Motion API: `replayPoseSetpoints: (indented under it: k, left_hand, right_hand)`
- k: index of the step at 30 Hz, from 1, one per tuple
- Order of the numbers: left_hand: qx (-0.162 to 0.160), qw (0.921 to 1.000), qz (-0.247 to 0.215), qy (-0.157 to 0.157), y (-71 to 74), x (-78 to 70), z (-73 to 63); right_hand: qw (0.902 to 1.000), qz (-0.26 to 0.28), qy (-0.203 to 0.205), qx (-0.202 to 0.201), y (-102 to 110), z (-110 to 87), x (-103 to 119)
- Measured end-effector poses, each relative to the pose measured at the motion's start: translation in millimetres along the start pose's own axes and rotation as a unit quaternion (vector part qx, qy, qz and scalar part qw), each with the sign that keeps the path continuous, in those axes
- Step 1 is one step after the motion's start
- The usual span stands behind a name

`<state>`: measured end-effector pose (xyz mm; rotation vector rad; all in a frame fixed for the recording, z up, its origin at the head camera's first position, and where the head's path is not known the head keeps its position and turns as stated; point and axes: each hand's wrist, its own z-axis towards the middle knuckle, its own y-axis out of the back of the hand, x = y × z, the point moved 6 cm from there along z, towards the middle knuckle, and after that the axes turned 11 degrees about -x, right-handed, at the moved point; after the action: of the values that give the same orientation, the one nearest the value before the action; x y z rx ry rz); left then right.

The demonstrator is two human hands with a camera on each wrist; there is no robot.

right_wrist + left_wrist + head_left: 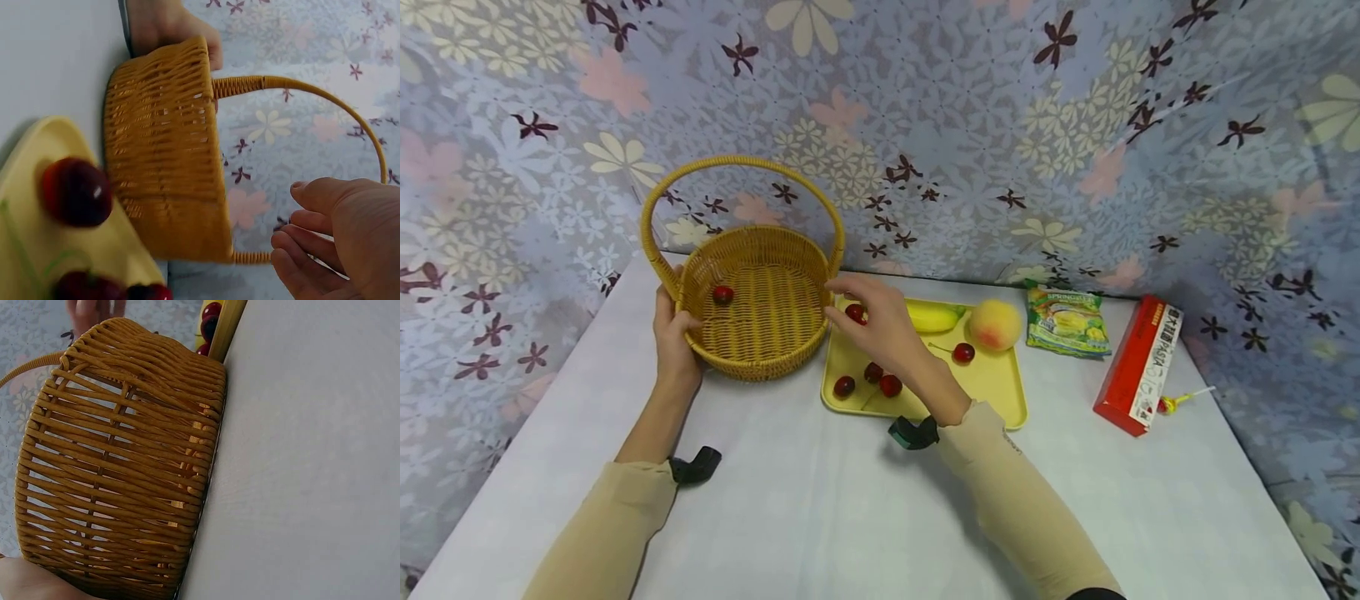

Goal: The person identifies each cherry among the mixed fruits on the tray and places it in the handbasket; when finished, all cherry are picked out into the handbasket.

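Basket-loading looks to be the step in hand as the left hand [674, 340] grips the left rim of the wicker basket [760, 367], one cherry [722, 295] inside, while the right hand [878, 323], empty with thumb and fingers apart (touching the handle [741, 160]? can't tell), probably needs to dip to the yellow tray [992, 390] and pinch another.

A flat white table [805, 508], and on it: round golden wicker basket [756, 367] far left, pale-yellow rectangular tray [992, 387] to its right, then a shiny green packet [1067, 322], a long red-and-white box [1138, 367], a red-and-yellow lollipop [1168, 405] just beside it!
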<state>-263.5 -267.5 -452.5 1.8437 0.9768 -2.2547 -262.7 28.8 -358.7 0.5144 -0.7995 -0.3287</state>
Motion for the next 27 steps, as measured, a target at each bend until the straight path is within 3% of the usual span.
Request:
replayPoseSetpoints:
  k: [5, 11, 19, 27]
  left_hand:
    - [0.001, 1.0000, 0.004, 0.006, -0.1, 1.9, -0.1]
    - [0.002, 1.0000, 0.008, 0.005, 0.5, 1.1, 0.5]
    - [-0.008, 0.9999, 0.003, 0.015, 1.2, 1.3, -0.7]
    - [-0.012, 0.9998, -0.001, 0.016, 2.1, -1.1, 0.7]
  right_hand:
    - [0.9990, 0.009, -0.037, -0.023, 12.7, -19.0, -20.3]
    - [0.9972, 0.012, -0.072, -0.017, 3.8, -36.2, -43.6]
    - [0.9958, -0.066, -0.061, 0.016, -8.2, -46.8, -55.4]
    - [0.9948, -0.087, -0.042, 0.033, -12.9, -48.1, -54.9]
